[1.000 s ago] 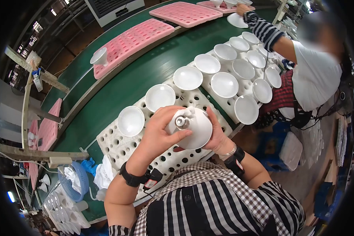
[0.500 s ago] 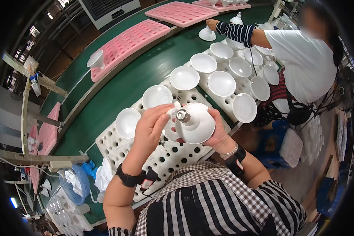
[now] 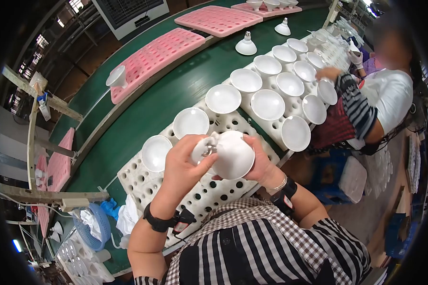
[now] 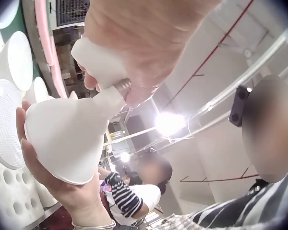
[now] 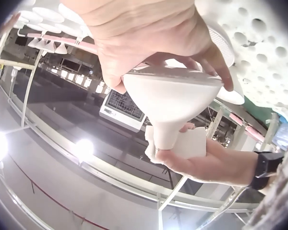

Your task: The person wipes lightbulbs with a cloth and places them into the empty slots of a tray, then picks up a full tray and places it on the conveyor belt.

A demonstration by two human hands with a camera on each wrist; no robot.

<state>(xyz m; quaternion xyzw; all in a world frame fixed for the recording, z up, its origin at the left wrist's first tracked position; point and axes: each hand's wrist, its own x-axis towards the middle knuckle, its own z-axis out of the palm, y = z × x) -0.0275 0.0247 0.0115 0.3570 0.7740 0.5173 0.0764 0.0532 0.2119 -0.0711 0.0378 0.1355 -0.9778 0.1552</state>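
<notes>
A white reflector light bulb (image 3: 236,158) is held in front of my body, its metal screw base tilted toward my left hand. My right hand (image 3: 261,164) grips it by the wide rim, fingers spread around the edge. With my left hand (image 3: 181,159) I hold a folded white cloth (image 5: 194,143) around the bulb's narrow neck, thumb against the screw base (image 4: 123,86). Below both hands lies a white foam tray (image 3: 133,176) full of holes. Several more bulbs, such as one at the left (image 3: 157,153), sit in it face up.
A second foam tray with several bulbs (image 3: 267,104) adjoins at the right, where another person (image 3: 390,95) works. Two bulbs (image 3: 246,46) stand base-up on the green belt (image 3: 176,90). Pink trays (image 3: 157,59) line the far side. A blue basket (image 3: 100,228) stands at the left.
My left hand came off the bulb's base with the cloth, then returned to it; the bulb tilted leftward. The other person set bulbs on the belt and drew their arm back to the tray.
</notes>
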